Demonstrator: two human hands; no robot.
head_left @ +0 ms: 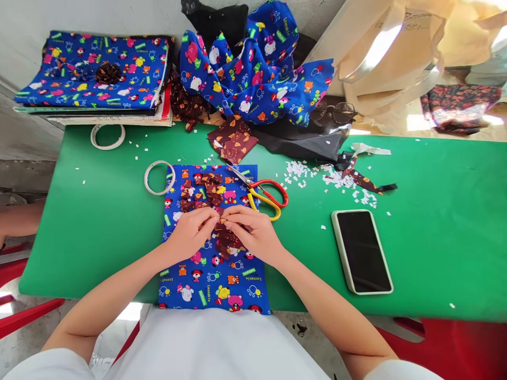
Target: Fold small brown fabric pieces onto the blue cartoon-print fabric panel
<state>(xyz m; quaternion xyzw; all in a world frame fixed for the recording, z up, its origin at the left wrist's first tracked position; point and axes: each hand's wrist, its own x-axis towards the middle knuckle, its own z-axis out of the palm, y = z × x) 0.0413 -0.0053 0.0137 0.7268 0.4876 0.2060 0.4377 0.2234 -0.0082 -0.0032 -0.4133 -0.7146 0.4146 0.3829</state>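
Note:
My left hand (195, 232) and my right hand (250, 230) meet over a blue cartoon-print cloth (214, 290) near the table's front edge. Both are closed in a pinch on a small piece of brown patterned fabric (229, 244), whose loose part hangs down between them. Exactly how the fingertips grip it is too small to tell. Several more brown fabric pieces (203, 190) lie on the cloth just beyond my left hand. Scissors (266, 198) with one red and one yellow handle rest at the cloth's right edge, blades pointing away to the left.
On the green table (99, 227) are two tape rolls (159, 162), a phone (362, 253), white paper bits (340, 178) and a brown fabric square (233, 140). Crumpled blue cloth (257, 79), eyeglasses (336, 112) and a cloth-covered stack (95, 97) line the back. Another person's limb (19, 220) shows at left.

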